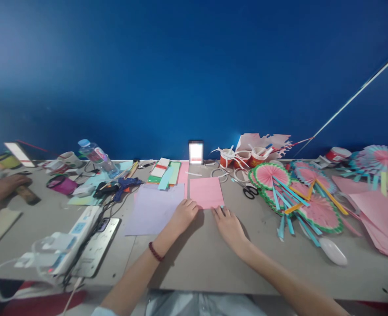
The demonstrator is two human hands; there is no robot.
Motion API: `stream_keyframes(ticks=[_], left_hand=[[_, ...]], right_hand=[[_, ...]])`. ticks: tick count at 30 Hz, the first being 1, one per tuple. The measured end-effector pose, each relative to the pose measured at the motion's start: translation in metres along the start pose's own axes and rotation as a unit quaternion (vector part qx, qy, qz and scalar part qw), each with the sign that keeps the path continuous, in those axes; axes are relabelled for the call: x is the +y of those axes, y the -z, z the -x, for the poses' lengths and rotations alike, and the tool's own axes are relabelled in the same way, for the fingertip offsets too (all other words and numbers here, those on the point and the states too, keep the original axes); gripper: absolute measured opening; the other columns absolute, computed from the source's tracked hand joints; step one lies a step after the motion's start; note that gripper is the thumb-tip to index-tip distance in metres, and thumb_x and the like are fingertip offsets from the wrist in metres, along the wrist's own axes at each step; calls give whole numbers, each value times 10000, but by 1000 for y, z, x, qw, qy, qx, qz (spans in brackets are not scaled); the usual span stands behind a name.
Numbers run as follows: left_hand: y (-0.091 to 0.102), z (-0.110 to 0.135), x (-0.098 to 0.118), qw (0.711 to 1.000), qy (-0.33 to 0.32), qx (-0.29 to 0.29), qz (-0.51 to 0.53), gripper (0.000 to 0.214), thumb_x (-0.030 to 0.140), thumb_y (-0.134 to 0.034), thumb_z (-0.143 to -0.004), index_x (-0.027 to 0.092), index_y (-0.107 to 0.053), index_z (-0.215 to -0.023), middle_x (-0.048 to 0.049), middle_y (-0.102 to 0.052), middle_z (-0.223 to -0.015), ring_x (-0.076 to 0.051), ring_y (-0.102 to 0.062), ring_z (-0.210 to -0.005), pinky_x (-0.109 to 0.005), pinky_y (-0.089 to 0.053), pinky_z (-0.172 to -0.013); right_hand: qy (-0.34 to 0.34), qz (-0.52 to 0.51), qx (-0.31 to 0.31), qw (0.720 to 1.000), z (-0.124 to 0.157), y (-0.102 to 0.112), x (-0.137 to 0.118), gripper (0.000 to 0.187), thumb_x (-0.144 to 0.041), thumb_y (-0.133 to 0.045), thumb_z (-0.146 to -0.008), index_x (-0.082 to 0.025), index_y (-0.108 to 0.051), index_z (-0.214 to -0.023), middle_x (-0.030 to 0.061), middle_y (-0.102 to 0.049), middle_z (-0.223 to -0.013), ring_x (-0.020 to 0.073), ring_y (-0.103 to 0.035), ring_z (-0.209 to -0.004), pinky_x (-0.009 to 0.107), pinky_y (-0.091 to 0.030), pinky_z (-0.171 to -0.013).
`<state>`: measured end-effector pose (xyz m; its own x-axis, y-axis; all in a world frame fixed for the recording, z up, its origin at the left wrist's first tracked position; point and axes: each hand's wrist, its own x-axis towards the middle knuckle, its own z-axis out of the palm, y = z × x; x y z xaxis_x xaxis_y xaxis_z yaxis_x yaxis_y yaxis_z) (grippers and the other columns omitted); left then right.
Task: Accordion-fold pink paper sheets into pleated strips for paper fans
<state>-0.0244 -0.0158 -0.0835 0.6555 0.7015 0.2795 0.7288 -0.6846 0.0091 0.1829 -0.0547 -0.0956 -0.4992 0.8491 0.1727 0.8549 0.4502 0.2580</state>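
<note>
A square pink paper sheet (pixel 206 192) lies flat on the table before me. My left hand (pixel 185 216) is at its near left corner, fingers close together and pressed on the edge. Part of that forearm and hand covers a lilac sheet (pixel 154 206). At the near right corner, my right hand (pixel 228 224) grips the same edge with bent fingers; the thumb is close to the paper's lower border. The fingertips hide both near corners, so any fold there is hard to make out.
On the right lie folded paper fans (pixel 273 177), black scissors (pixel 250 192) and a white computer mouse (pixel 333 251). Left are a power strip (pixel 77 232), a phone (pixel 98 250), a glue gun (pixel 124 186) and a bottle (pixel 98 156). Another person's hand (pixel 3 188) is far left.
</note>
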Motion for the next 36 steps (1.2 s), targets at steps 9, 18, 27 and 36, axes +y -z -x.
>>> stream_keyframes(ticks=[9,18,27,36], left_hand=[[4,12,33,996,92,-21,0,258,69,-483,-776,141,-588,-1000,-114,-586,-983,-258,-532,-937,-435,-413,-873],[-2,17,60,984,175,1,20,404,117,-458,-728,127,-546,-1123,-159,-528,-1161,-317,-478,-1103,-488,-388,-931],[-5,14,67,982,187,12,5,566,179,-467,-754,85,-429,-1311,-180,-531,-1139,-347,-453,-1129,-515,-371,-953],[-6,14,73,981,196,1,1,609,180,-511,-711,125,-445,-1314,-162,-519,-1186,-374,-406,-1174,-528,-353,-964]], right_hand=[[-8,2,-2,1000,2,0,-1,531,3,-412,-789,-151,-515,-1286,163,-591,-1190,268,-577,-1028,400,-540,-787],[-13,9,-7,1000,2,-1,-2,521,-3,-449,-787,-156,-522,-1280,150,-592,-1206,269,-573,-1054,373,-533,-786],[-25,32,28,999,3,-2,-6,498,-39,-493,-792,-157,-536,-1274,138,-614,-1166,274,-578,-1045,421,-451,-907],[-17,67,16,998,0,7,-9,554,-54,-482,-777,-221,-517,-1304,122,-624,-1142,281,-576,-1043,408,-463,-877]])
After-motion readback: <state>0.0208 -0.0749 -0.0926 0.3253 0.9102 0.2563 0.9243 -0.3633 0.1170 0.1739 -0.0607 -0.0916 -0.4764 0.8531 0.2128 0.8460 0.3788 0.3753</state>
